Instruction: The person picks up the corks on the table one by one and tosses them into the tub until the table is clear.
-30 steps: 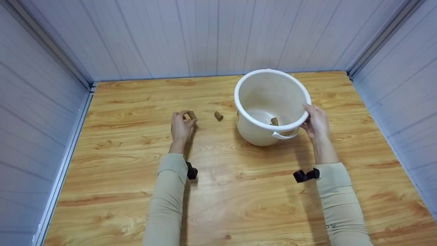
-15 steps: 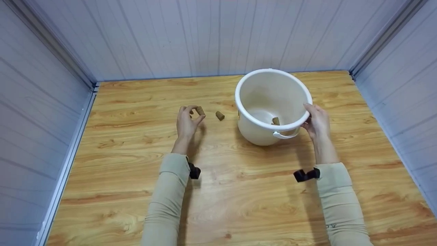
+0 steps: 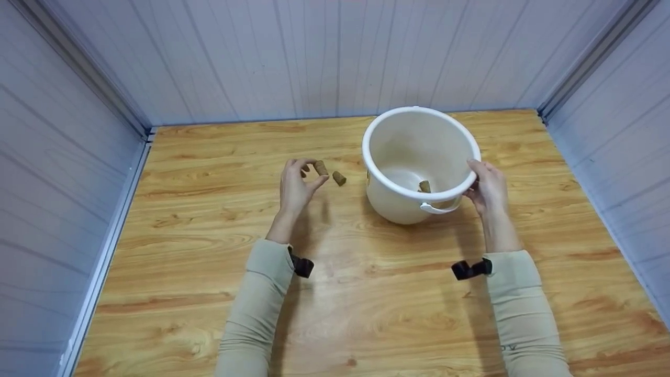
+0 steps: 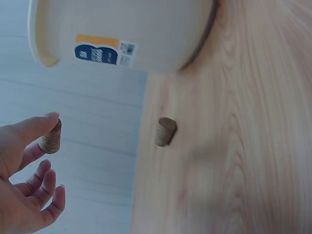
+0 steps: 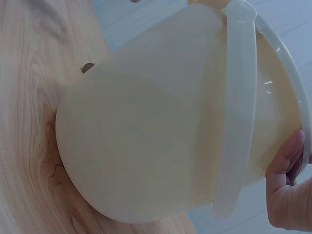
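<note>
Between thumb and a finger, my left hand [image 3: 296, 189] pinches a small tapered cork [image 4: 51, 138], held above the table left of the bucket. Its other fingers curl loosely in the left wrist view. A second cork [image 3: 339, 178] lies on its side on the tabletop, just right of that hand. My right hand [image 3: 489, 188] grips the right rim of a cream plastic bucket [image 3: 400, 201], thumb over the edge. Inside, at the bottom, a cork [image 3: 424, 186] is visible; the near rim hides part of the bucket floor.
The wood-grain table [image 3: 366, 314] is bounded by a pale panel wall [image 3: 314, 57] behind and others at both sides. A white handle [image 3: 439, 208] hangs on the bucket's near side. Its side carries a label [image 4: 102, 51].
My left hand has moved right and slightly up, carrying the pinched cork toward the one on the table. The right hand keeps its grip on the rim; the bucket stays nearly in place.
</note>
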{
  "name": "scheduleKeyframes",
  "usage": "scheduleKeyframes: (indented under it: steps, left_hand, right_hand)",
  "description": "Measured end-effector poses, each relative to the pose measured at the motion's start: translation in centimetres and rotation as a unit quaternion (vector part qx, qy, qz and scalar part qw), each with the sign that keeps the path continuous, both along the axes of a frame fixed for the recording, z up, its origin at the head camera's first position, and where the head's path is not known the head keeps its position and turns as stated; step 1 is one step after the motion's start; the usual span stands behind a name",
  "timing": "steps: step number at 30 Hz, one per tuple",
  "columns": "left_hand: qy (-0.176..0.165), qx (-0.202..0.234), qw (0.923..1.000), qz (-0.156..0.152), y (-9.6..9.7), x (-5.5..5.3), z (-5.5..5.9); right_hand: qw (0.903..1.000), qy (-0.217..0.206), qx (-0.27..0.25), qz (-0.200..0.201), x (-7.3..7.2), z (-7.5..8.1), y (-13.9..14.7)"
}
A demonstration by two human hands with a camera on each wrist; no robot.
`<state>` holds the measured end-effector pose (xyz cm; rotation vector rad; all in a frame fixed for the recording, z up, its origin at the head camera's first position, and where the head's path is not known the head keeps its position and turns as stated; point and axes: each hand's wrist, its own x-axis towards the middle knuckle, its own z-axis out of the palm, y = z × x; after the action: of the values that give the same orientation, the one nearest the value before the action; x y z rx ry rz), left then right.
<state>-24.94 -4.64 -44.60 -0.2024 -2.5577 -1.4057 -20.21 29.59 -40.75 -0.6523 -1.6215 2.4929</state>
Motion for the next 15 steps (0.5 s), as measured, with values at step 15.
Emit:
scheduleKeyframes:
  steps: [15]
  left_hand:
    - [0.039, 0.010, 0.9986, -0.034, 1.8, 2.4, 3.0]
  right_hand:
    - [0.9999, -0.008, -0.006, -0.008, 0.0, 0.1, -0.1]
